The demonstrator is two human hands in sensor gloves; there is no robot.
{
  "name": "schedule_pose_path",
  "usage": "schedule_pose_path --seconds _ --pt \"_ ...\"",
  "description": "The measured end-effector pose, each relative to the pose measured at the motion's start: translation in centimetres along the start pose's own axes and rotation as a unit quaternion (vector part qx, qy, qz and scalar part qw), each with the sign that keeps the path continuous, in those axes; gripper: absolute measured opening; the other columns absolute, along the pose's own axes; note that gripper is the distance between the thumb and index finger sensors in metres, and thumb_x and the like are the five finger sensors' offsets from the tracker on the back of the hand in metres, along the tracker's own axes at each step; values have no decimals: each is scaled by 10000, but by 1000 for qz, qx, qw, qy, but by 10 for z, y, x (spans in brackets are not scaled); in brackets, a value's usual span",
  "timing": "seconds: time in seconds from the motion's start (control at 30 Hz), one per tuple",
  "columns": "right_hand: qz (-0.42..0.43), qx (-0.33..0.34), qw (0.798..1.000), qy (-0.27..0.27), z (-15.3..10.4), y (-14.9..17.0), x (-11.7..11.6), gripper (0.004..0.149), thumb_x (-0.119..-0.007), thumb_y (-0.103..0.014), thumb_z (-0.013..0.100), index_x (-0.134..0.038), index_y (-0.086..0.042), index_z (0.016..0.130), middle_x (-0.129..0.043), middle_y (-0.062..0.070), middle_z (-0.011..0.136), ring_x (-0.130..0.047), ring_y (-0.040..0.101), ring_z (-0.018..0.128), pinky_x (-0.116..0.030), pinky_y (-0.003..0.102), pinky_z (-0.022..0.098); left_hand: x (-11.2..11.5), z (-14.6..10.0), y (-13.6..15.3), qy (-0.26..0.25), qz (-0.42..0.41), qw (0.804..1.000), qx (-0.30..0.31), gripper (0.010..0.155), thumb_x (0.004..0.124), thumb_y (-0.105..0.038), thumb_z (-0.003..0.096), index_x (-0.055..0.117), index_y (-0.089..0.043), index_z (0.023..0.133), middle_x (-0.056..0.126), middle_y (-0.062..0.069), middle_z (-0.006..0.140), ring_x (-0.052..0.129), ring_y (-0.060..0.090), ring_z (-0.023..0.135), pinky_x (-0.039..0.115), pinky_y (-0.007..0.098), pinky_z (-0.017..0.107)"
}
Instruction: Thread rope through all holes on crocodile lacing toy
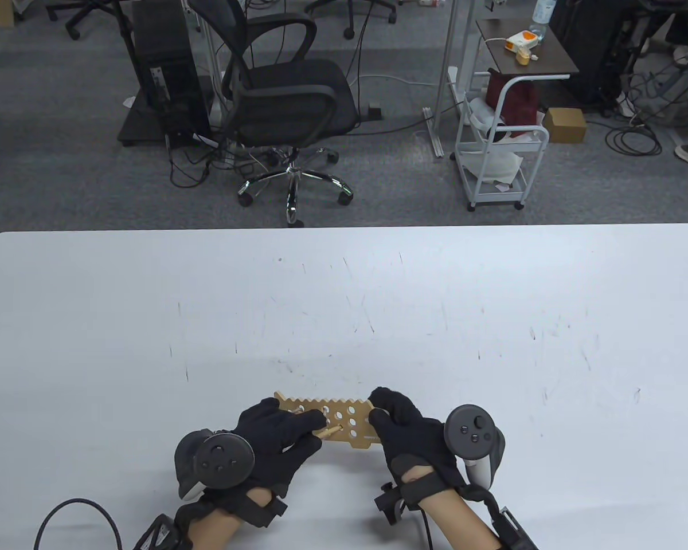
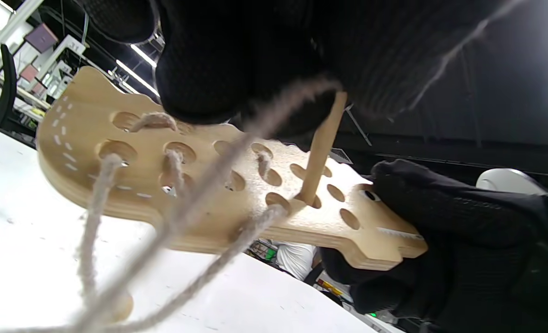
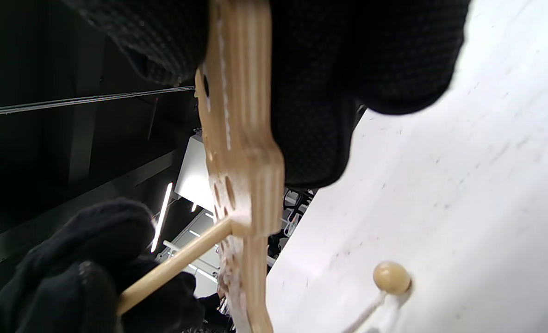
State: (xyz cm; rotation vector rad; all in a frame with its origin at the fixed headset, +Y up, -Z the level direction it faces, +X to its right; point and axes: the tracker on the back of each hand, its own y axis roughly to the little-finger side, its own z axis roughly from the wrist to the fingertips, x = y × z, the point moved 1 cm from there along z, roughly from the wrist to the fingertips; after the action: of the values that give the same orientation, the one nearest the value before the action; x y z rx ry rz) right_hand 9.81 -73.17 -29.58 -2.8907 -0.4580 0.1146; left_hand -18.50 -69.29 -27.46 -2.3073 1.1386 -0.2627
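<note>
Near edge of the bench [image 1: 149, 321]: both gloved hands hold the crocodile lacing toy [image 1: 344, 421] off the surface, between them.

Left hand [image 1: 275, 444]: fingers pinch the wooden needle [image 2: 319, 148] at its rear end. Needle tip is seated in a hole near the toy's middle-right; in the left wrist view it enters the board at a slant, tip already in the hole. The rope [image 2: 200, 194] trails from the needle's rear, blurred, down toward the bench.

Right hand [image 1: 404, 435]: fingers clamp the toy's right end, thumb on one face and the other fingers on the opposite face, steadying the board nearly on edge in the right wrist view.

Step in hand, by my judgement: mid-threading. Holes at the left end already carry rope; about five at the right end look open. Roughly half done.

Next move likely calls for pushing the needle fully through, catching it on the far face, then drawing the slack taut before turning to the next open hole. The right hand's hold must stay firm while the pull loads the board.

A wooden bead [image 3: 391, 277] on the rope's end rests on the bench, below the toy.

Beyond the bench: an office chair [image 1: 286, 109], a white cart [image 1: 496, 149].
</note>
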Motion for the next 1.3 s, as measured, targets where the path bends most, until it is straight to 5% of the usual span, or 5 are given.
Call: schedule_pose_path --seconds 0.2,0.43,0.9,1.3 --pt "11 9 1000 -21 -1 -3 -6 547 -794 -312 458 -666 -23 904 -956 131 742 -1057 298 527 -841 424 385 0 -1 2 0 13 1000 -16 605 897 -493 400 759 -364 975 745 22 989 679 318 927 458 576 762" --pt "23 24 998 -44 -2 -7 -12 565 -819 -295 450 -654 -20 915 -939 145 766 -1043 314 556 -836 432 399 2 0 6 7 27 999 -34 710 889 -541 391 644 -390 1040 476 50 1158 318 362 1109 317 617 785" --pt "50 62 992 -93 -4 -14 -24 589 -842 -279 443 -641 -24 935 -915 158 799 -1024 324 594 -827 440 426 4 0 6 12 34 998 -43 759 897 -576 375 605 -418 1058 434 48 1179 268 362 1124 262 634 782" --pt "37 37 997 -50 -3 -10 -14 564 -831 -262 447 -658 -21 927 -935 152 778 -1041 312 570 -839 431 410 -7 -2 4 -33 38 998 -34 745 889 -586 382 612 -419 1052 470 42 1168 311 357 1121 253 634 781"
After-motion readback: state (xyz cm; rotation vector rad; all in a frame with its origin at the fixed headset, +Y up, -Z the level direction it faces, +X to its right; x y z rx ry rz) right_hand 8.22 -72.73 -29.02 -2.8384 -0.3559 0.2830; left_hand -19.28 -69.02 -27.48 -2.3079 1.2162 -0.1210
